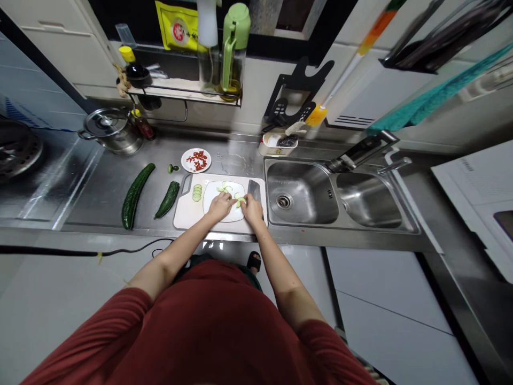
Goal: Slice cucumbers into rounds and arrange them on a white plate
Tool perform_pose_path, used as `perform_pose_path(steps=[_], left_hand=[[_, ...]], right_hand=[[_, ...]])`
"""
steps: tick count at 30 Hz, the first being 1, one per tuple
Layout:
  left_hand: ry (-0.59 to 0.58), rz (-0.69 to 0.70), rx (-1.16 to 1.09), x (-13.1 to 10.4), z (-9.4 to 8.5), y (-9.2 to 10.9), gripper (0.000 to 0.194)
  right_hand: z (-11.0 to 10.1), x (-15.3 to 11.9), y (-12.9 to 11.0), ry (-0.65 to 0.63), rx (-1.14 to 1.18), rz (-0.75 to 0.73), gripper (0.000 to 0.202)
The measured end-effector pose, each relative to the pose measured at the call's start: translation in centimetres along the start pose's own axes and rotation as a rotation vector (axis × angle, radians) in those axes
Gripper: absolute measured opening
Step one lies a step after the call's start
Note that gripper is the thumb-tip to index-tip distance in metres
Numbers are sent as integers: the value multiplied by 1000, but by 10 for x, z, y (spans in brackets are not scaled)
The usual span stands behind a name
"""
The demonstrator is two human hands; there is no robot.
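Note:
A white plate (pixel 212 202) rests on the white cutting board (pixel 188 218), with thin cucumber slices (pixel 226 186) laid out on it. Over its middle, my left hand (pixel 219 207) has its fingers drawn together at the slices. My right hand (pixel 252 210) pinches pale green cucumber slices (pixel 240 201) at the plate's right side, close to my left fingertips. Beside the plate, a knife (pixel 254 188) lies on the board's right part, partly hidden by my right hand. A short row of overlapping cucumber slices (pixel 196 193) sits on the board left of the plate.
Left of the board lie a cut cucumber (pixel 167 200), a long whole cucumber (pixel 137 197) and small cucumber ends (pixel 173 168). A small plate of chopped red pieces (pixel 196 160) stands behind. A double sink (pixel 304 192) adjoins on the right; a steel pot (pixel 112 131) stands back left.

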State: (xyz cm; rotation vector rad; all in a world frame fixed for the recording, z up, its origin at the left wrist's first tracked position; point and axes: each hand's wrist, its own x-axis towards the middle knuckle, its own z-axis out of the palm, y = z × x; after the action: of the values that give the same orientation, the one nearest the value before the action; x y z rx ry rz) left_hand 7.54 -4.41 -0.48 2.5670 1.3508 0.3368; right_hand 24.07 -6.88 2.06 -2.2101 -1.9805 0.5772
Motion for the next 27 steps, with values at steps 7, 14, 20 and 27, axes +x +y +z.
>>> perform_pose_path(steps=[7,14,20,27], left_hand=[[13,0,-1,-1,0,0,36],[63,-49,-8,-7,-1,4,37],[55,-38,6,-8,-1,6,37],[69,-4,49,-7,4,3,35]], right_hand=[[0,1,-1,4,-4,0,31],[2,2,4,33,21,25,31],[0,4,6,53,0,43,29],[-2,4,1,43,4,19,27]])
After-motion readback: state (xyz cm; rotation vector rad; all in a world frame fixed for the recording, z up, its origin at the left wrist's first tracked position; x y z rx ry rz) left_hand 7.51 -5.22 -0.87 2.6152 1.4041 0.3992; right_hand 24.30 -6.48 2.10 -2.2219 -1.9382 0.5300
